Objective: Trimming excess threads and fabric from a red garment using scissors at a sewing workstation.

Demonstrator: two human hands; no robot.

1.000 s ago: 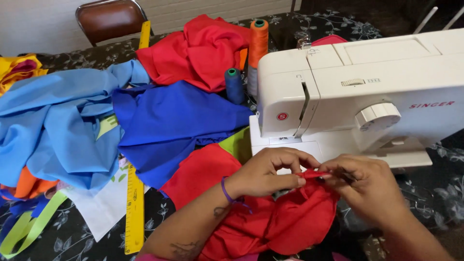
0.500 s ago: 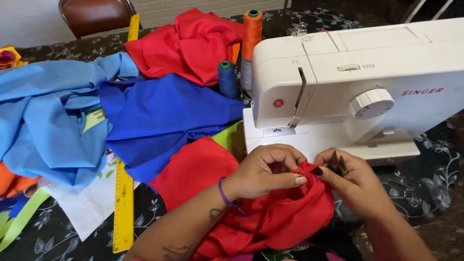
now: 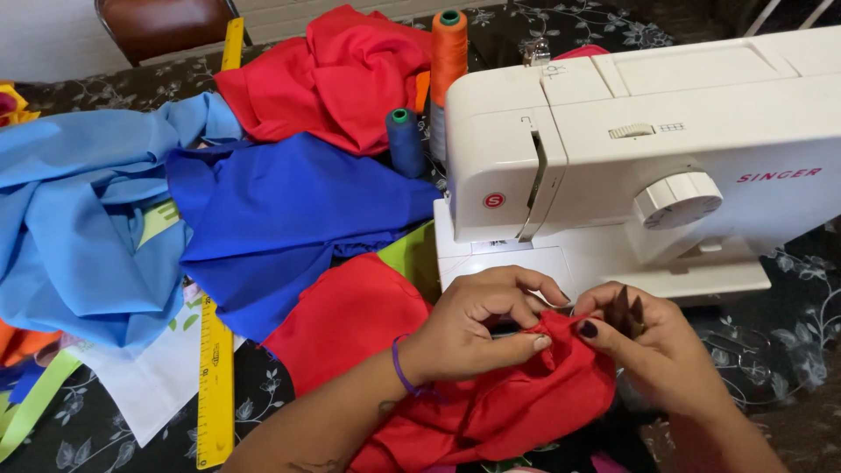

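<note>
Head view shows a red cloth (image 3: 491,394) bunched on the counter (image 3: 788,350) just in front of the white sewing machine (image 3: 631,149), its long axis running from lower left up to a pinched fold at upper right. Left hand (image 3: 477,328) grips that fold between thumb and fingers (image 3: 541,342). Right hand (image 3: 661,346) pinches the same fold from the other side, also holding a small dark tool whose tip points up. Beyond lie a dark blue cloth (image 3: 280,219), a light blue cloth (image 3: 79,219) and a yellow ruler (image 3: 215,377).
</note>
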